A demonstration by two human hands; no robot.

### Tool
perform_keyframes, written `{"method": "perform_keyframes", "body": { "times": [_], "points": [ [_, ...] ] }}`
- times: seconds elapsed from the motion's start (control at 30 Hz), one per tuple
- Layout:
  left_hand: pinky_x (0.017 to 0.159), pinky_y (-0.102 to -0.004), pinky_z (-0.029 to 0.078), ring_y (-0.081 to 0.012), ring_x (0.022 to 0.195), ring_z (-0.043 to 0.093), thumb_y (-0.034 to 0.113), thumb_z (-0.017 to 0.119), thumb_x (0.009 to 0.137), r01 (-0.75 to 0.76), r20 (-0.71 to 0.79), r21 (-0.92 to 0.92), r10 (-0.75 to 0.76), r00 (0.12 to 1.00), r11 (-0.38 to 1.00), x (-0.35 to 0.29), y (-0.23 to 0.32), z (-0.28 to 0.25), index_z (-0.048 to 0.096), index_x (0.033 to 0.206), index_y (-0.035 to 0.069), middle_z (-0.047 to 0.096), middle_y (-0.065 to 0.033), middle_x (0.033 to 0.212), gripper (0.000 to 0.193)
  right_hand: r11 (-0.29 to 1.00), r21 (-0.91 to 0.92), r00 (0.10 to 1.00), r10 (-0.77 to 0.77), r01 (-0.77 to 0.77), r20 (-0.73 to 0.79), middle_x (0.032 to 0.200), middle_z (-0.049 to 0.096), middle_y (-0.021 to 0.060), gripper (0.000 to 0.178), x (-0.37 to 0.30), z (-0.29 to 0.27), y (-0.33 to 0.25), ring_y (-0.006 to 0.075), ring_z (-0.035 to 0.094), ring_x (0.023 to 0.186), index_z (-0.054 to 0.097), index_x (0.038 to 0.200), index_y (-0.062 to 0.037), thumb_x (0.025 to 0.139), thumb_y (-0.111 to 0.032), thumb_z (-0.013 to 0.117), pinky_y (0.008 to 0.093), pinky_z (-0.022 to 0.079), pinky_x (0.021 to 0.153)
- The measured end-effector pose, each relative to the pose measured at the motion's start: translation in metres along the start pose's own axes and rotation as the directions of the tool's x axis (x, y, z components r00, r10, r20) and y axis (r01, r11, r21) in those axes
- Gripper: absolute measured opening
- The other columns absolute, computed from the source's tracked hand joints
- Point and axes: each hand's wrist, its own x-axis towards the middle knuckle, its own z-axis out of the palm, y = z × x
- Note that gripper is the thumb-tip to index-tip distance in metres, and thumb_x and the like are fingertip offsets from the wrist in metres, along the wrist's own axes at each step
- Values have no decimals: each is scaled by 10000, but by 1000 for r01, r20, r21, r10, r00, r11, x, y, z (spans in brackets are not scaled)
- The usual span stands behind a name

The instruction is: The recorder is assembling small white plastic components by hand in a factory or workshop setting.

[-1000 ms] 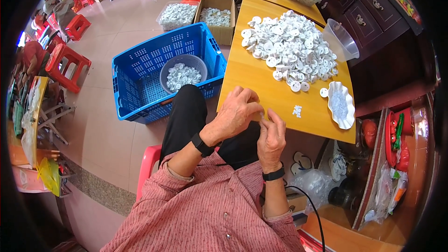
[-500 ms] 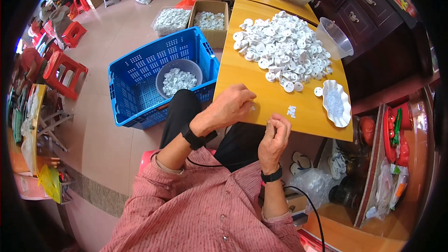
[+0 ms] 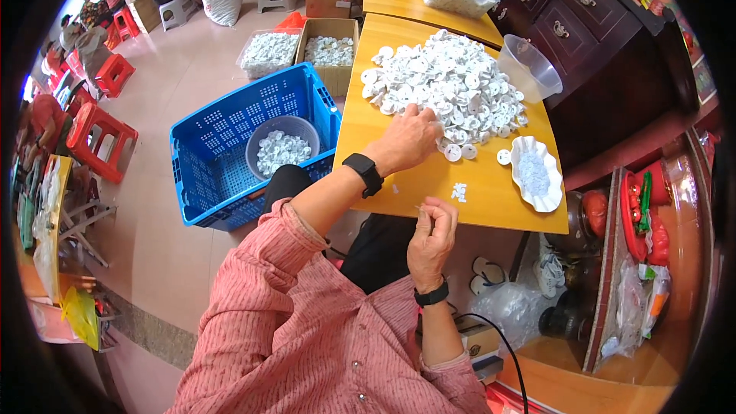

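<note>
A large heap of small white round plastic pieces covers the far part of the yellow-brown table. At the heap's near left edge, my left hand has its fingers curled down among the pieces, hiding its fingertips. My right hand is at the table's near edge, thumb and forefinger pinched together; whatever is between them is too small to make out. Just beyond it lies a small cluster of white bits. To the right, a white scalloped dish holds tiny pale-blue pieces.
Left of the table, a blue plastic crate holds a grey bowl of white pieces. Behind it stand a clear tub and a cardboard box. A clear plastic container leans by the heap. Dark drawers border the right.
My left hand has moved away from the near table edge, forward and right to the heap. My right hand stays pinched near the table edge. The whole view has shifted slightly.
</note>
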Motion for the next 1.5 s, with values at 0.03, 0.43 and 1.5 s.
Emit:
{"method": "perform_keyframes", "body": {
  "times": [0.03, 0.43, 1.5],
  "points": [
    [918, -430, 458, -341, 1048, 540, 121, 692, 804, 4, 37, -10, -4, 999, 1000, 0, -1, 2, 687, 1075, 99, 614, -129, 1133, 272, 1000, 2, 1000, -7, 7, 2, 1069, 588, 198, 60, 0, 0, 0, 354, 600, 983, 540, 971, 15, 939, -9, 584, 428, 515, 835],
    [913, -419, 482, -343, 1061, 567, 17, 748, 713, 46, 192, -197, -7, 981, 979, -41, -3, -40, 689, 1040, 46, 607, -141, 1101, 333, 999, -36, 999, -31, 31, -12, 1048, 598, 177, 73, 1, 1, 2, 351, 602, 969, 545, 964, 4, 921, 7, 604, 431, 510, 837],
    [823, -308, 564, -161, 964, 640, 170, 618, 991, 183, 460, -741, -288, 840, -647, -147, 56, -43, 605, 1285, -11, 668, -74, 1092, 346, 960, 247, 991, 131, -132, 19, 1171, 591, 180, 82, 6, -22, -46, 295, 607, 1067, 595, 916, 14, 915, -51, 643, 409, 490, 936]
  ]
}}
